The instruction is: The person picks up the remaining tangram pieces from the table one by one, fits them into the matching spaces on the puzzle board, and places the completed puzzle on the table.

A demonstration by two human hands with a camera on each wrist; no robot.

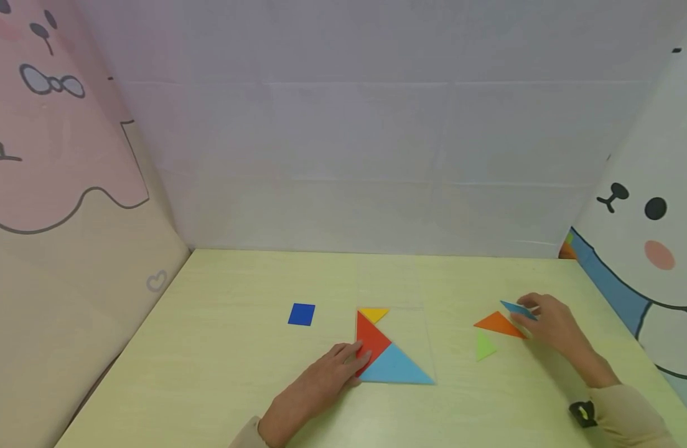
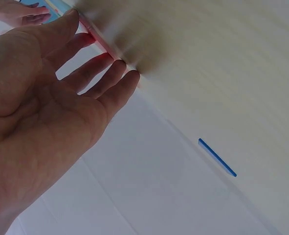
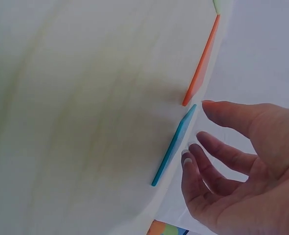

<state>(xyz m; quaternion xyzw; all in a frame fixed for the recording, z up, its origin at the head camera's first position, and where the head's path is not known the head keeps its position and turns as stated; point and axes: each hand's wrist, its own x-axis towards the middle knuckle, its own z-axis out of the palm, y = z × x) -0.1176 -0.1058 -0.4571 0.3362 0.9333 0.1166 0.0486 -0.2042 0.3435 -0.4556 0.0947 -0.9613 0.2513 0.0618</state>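
Observation:
The left hand (image 1: 323, 379) rests its fingertips on a red triangle (image 1: 371, 342), whose long edge shows below the fingers in the left wrist view. A light blue triangle (image 1: 396, 366) adjoins the red one, and part of a yellow piece (image 1: 374, 314) shows above it. At the right, the right hand (image 1: 556, 326) hovers around a blue piece (image 1: 517, 308) with thumb and fingers spread. The right wrist view shows a gap between the fingers and this blue piece (image 3: 173, 147). An orange triangle (image 1: 497, 324) lies beside it, above a light green piece (image 1: 485, 346).
A dark blue piece (image 1: 301, 314) lies on the table (image 1: 209, 348), left of the red triangle. Faint outlines show on the table behind the yellow piece. A pale curtain (image 1: 349, 137) stands along the back edge, with printed cartoon sheets at both sides.

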